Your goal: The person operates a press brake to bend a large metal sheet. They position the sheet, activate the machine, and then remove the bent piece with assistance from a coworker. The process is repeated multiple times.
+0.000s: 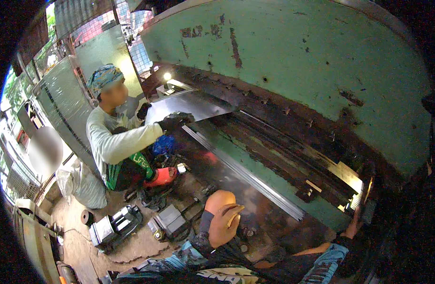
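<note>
Blue sleeve [328, 265] behind it, the right hand [352, 228] is by the near end of the green machine [284, 57]; whether it grips anything cannot be told. Well apart, the left hand [224, 224] is loosely bent before the machine, seemingly empty. Thin metal strips [246, 175] lie along the machine's front; brushing their edges could cut bare fingers. Toward the machine's far end, a co-worker's gloved hand [175, 121] steadies a metal sheet [191, 107]; a weak grip could let it skew or slip.
</note>
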Demonstrator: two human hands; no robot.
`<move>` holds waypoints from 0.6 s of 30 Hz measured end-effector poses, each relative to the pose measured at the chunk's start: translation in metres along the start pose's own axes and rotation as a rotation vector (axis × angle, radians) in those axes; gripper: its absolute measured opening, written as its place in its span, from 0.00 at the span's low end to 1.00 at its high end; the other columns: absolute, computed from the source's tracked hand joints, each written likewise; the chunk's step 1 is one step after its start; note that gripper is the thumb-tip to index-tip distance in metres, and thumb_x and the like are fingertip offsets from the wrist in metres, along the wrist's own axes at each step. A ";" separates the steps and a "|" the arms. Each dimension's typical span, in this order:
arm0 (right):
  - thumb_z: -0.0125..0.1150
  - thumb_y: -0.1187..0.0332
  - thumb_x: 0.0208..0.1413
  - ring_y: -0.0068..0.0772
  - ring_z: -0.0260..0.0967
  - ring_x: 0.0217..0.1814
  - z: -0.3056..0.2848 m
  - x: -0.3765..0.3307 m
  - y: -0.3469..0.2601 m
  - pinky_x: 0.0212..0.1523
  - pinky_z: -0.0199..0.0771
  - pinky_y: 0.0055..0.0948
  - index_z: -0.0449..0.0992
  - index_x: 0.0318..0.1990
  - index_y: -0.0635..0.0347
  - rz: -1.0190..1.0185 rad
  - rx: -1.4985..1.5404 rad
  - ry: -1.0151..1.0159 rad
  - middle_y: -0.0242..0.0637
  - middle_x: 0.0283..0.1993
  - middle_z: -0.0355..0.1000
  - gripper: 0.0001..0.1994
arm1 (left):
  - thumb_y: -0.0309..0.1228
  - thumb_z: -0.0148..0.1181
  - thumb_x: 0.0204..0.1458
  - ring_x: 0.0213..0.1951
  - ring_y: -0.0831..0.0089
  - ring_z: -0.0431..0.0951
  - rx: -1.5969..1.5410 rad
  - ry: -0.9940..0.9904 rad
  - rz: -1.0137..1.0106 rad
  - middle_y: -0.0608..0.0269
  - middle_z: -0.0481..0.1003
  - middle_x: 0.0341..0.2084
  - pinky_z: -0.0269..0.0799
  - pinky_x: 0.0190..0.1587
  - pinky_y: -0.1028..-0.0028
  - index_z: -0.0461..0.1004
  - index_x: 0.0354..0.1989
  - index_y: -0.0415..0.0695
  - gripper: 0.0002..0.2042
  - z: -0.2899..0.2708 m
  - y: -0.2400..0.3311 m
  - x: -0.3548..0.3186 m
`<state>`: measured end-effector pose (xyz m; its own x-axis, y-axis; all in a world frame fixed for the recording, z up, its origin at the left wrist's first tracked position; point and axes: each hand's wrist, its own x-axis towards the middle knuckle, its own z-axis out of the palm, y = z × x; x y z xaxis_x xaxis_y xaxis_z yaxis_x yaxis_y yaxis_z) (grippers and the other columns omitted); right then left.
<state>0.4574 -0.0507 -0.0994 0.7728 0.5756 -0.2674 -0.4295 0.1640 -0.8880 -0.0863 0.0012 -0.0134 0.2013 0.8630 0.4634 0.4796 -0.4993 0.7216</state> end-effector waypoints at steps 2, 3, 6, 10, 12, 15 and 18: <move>0.74 0.45 0.57 0.48 0.73 0.63 0.004 -0.004 -0.003 0.61 0.77 0.52 0.64 0.73 0.59 -0.071 -0.092 0.008 0.46 0.72 0.66 0.43 | 0.21 0.62 0.58 0.54 0.49 0.76 0.035 0.050 0.058 0.49 0.76 0.53 0.74 0.58 0.58 0.78 0.57 0.43 0.17 -0.015 0.005 0.008; 0.73 0.45 0.57 0.48 0.73 0.63 0.006 -0.007 -0.004 0.61 0.78 0.52 0.64 0.73 0.59 -0.080 -0.088 0.010 0.46 0.72 0.66 0.43 | 0.21 0.63 0.56 0.54 0.48 0.76 0.083 0.100 0.097 0.49 0.76 0.52 0.73 0.59 0.57 0.80 0.54 0.43 0.16 -0.022 0.006 0.014; 0.72 0.44 0.58 0.48 0.74 0.62 0.014 -0.015 -0.006 0.59 0.79 0.51 0.65 0.72 0.59 -0.137 -0.077 0.058 0.46 0.72 0.66 0.41 | 0.21 0.64 0.55 0.54 0.47 0.77 0.217 0.256 0.121 0.48 0.78 0.49 0.73 0.61 0.56 0.81 0.52 0.42 0.16 -0.049 0.011 0.032; 0.66 0.44 0.63 0.43 0.71 0.66 0.014 -0.014 -0.001 0.67 0.73 0.48 0.61 0.74 0.58 -0.241 -0.266 0.151 0.46 0.69 0.70 0.40 | 0.20 0.62 0.55 0.52 0.48 0.78 0.345 0.417 0.122 0.49 0.80 0.47 0.73 0.60 0.56 0.81 0.51 0.38 0.14 -0.098 0.009 0.050; 0.66 0.44 0.63 0.42 0.72 0.64 0.010 -0.008 0.000 0.65 0.74 0.47 0.62 0.73 0.57 -0.197 -0.241 0.052 0.46 0.66 0.72 0.39 | 0.20 0.61 0.55 0.52 0.49 0.78 0.345 0.466 0.086 0.49 0.80 0.48 0.73 0.59 0.58 0.80 0.51 0.38 0.14 -0.128 -0.004 0.059; 0.73 0.44 0.58 0.44 0.78 0.54 0.003 0.000 0.000 0.51 0.84 0.47 0.69 0.68 0.58 -0.090 0.023 -0.143 0.45 0.62 0.75 0.38 | 0.19 0.59 0.56 0.55 0.49 0.77 0.291 0.543 0.032 0.48 0.78 0.51 0.71 0.60 0.60 0.78 0.54 0.38 0.16 -0.163 -0.037 0.075; 0.72 0.44 0.58 0.44 0.79 0.52 -0.001 -0.001 -0.002 0.51 0.84 0.47 0.70 0.68 0.58 -0.064 0.011 -0.149 0.46 0.61 0.75 0.38 | 0.20 0.58 0.56 0.61 0.48 0.73 0.377 0.505 0.002 0.47 0.73 0.59 0.68 0.65 0.56 0.74 0.61 0.40 0.22 -0.183 -0.070 0.076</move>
<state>0.4586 -0.0525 -0.0978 0.7213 0.6759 -0.1510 -0.3870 0.2125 -0.8972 -0.2604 0.0881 0.0654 -0.1817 0.6735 0.7165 0.7660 -0.3599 0.5326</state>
